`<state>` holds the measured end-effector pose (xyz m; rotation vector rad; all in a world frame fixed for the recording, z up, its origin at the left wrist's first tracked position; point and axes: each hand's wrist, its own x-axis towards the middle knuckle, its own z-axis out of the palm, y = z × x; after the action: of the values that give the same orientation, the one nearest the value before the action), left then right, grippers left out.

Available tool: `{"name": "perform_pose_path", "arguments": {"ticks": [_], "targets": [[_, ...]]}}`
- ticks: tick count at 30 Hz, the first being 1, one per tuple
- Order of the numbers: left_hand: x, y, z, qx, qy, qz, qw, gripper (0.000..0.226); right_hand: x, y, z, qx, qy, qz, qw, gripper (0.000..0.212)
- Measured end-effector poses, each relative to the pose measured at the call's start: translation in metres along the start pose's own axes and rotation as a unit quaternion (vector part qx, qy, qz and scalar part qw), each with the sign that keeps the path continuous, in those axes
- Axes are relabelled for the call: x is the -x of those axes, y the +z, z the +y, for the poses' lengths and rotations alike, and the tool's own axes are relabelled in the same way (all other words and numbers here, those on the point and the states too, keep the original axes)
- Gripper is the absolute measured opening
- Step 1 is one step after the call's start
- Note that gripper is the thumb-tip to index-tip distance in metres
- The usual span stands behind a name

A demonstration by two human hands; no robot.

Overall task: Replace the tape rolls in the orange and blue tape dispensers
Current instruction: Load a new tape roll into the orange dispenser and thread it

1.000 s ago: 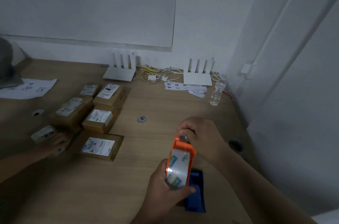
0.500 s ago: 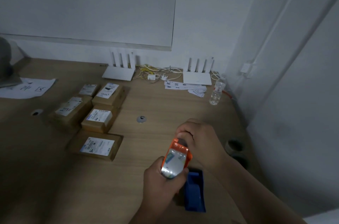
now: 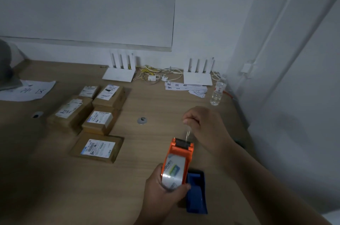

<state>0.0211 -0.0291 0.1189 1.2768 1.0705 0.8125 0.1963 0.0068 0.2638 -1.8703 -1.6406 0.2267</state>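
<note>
The left hand [image 3: 161, 195] grips the orange tape dispenser [image 3: 179, 160], its long side pointing up the frame. The right hand [image 3: 204, 125] pinches the tape end [image 3: 187, 135].

The room was dim and grey-blue, with no light source in view. A dark, soft shadow lay over the wooden table [image 3: 55, 188] at its near left. The tape roll [image 3: 173, 170] carried a pale glare. Wall lines bowed near the table's right edge.
</note>
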Motion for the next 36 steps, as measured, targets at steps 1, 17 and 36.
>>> {"name": "perform_pose_path", "arguments": {"ticks": [1,17,36], "targets": [[0.001,0.0,0.0,-0.008,0.006,-0.004,1.0,0.056,-0.001,-0.002,0.001,-0.001,0.008,-0.005,1.0,0.011],[0.006,0.002,0.007,-0.032,0.039,0.068,0.996,0.034,-0.004,-0.013,-0.013,0.005,-0.007,0.013,1.0,0.012],[0.025,0.006,0.025,-0.016,0.1,0.042,0.994,0.052,-0.034,-0.014,0.019,-0.019,0.029,0.001,0.999,0.008]]}}
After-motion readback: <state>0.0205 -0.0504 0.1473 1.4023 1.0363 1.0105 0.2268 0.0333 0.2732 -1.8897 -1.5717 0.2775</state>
